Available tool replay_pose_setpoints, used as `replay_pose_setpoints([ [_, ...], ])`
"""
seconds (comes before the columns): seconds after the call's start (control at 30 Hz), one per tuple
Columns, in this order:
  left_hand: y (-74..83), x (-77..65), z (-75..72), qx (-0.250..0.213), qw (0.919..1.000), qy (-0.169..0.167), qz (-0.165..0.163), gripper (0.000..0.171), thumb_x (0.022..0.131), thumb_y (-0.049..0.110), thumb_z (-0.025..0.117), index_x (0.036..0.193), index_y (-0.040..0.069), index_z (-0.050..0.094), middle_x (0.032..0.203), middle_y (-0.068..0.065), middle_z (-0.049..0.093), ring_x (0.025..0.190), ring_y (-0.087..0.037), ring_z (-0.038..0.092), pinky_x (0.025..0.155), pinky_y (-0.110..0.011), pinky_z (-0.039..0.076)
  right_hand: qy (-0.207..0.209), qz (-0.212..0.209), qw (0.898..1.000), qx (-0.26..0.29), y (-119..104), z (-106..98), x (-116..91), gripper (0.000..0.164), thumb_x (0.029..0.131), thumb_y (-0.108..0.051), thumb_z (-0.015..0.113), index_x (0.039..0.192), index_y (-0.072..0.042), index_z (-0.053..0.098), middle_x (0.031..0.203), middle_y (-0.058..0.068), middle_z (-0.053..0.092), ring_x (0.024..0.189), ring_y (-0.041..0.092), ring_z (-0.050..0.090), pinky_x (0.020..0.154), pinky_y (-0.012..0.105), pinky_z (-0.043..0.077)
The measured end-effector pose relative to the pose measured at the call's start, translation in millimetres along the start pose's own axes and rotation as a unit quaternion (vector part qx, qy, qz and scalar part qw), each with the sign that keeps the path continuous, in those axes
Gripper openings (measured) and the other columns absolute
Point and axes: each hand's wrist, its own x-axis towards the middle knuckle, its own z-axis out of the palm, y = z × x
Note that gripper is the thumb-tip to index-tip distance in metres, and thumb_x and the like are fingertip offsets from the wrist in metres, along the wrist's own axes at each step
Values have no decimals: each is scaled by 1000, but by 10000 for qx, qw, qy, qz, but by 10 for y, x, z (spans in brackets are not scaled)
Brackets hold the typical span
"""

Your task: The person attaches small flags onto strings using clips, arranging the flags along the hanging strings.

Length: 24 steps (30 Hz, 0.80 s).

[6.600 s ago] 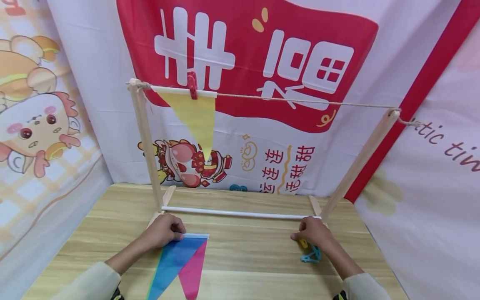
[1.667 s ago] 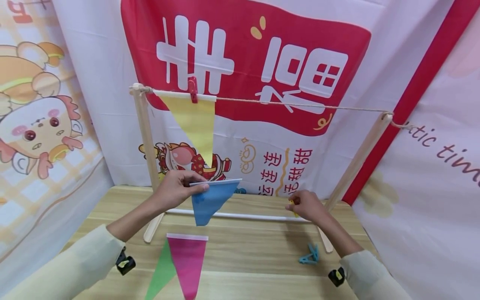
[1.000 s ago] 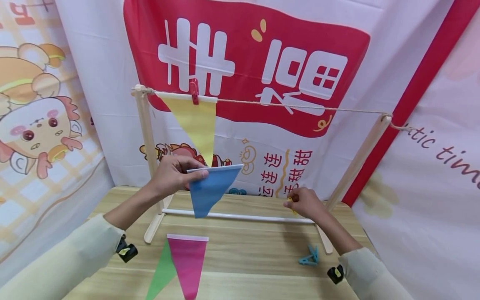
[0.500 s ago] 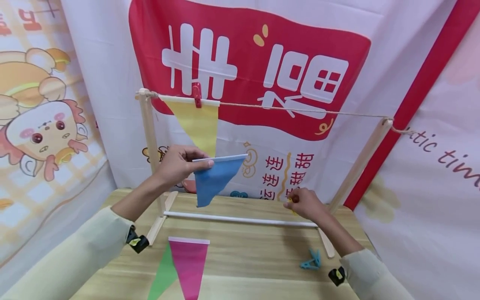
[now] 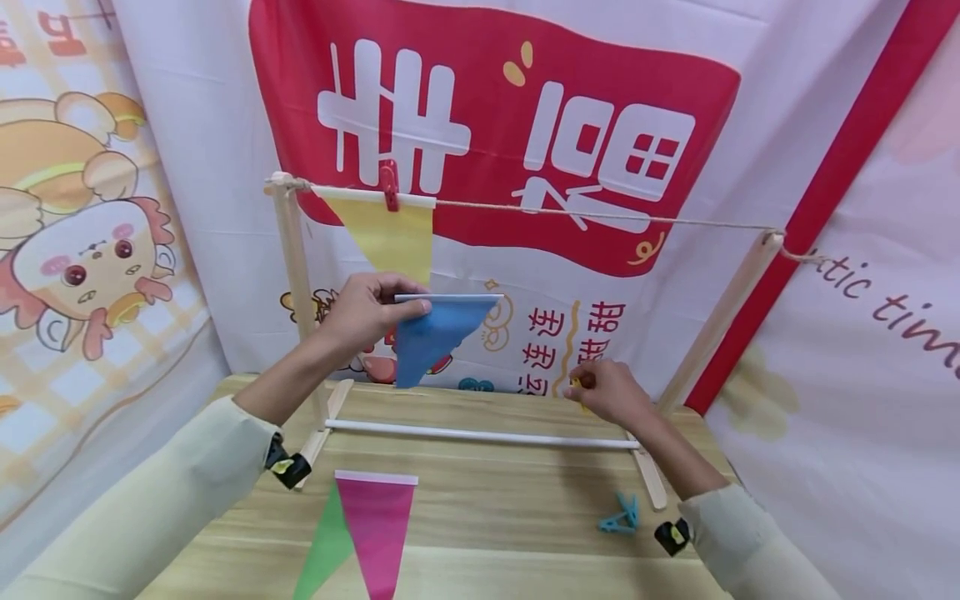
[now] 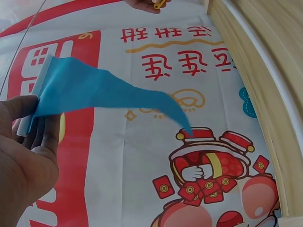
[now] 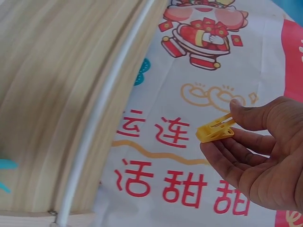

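My left hand (image 5: 367, 312) pinches a blue triangular pennant (image 5: 435, 333) by the left end of its white top strip, holding it in the air below the cord (image 5: 600, 215). In the left wrist view the pennant's cloth (image 6: 94, 87) trails off to a point. My right hand (image 5: 615, 392) pinches a yellow clothespin (image 7: 215, 130) between thumb and fingers, further right and a little lower. A yellow pennant (image 5: 397, 237) hangs at the cord's left end under a red clothespin (image 5: 389, 185). Pink (image 5: 378, 517) and green (image 5: 328, 542) pennants lie overlapping on the table.
The cord is tied between two wooden posts, left (image 5: 291, 267) and right (image 5: 720, 321), joined low down by a white rod (image 5: 480, 435). Blue clothespins (image 5: 621, 515) lie on the table (image 5: 510, 508) at the right. A printed cloth (image 5: 495, 267) hangs behind.
My left hand has picked the blue pennant up off the table and raised it toward the cord. My right hand has lifted the yellow clothespin off the table, and lately rises slightly.
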Motion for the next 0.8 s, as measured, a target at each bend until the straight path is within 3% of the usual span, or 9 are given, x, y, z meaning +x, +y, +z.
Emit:
replay_pose_setpoints([
  [0.2,79,45,33,-170,9998,27,-44,40,105,28,83,141,10,77,145,-17,75,131,-43,75,112,-66,60,104,-204,9997,-8,-130,-100,13,32,102,-20,85,125,2,81,107,14,81,91,23,69,80,37,62],
  [0.43,145,91,69,-181,9991,190,-324,46,102,34,87,142,13,77,143,-14,79,128,-42,79,107,-62,63,250,-278,9991,184,-241,-202,1,32,103,-22,84,125,2,80,102,13,79,85,23,68,73,32,60],
  [0.8,205,139,105,-588,9970,427,-271,54,102,43,85,146,12,75,144,-12,79,128,-36,80,110,-57,64,554,-527,9968,250,-487,-390,47,35,103,-24,85,129,-1,80,108,14,80,90,26,70,78,33,63],
])
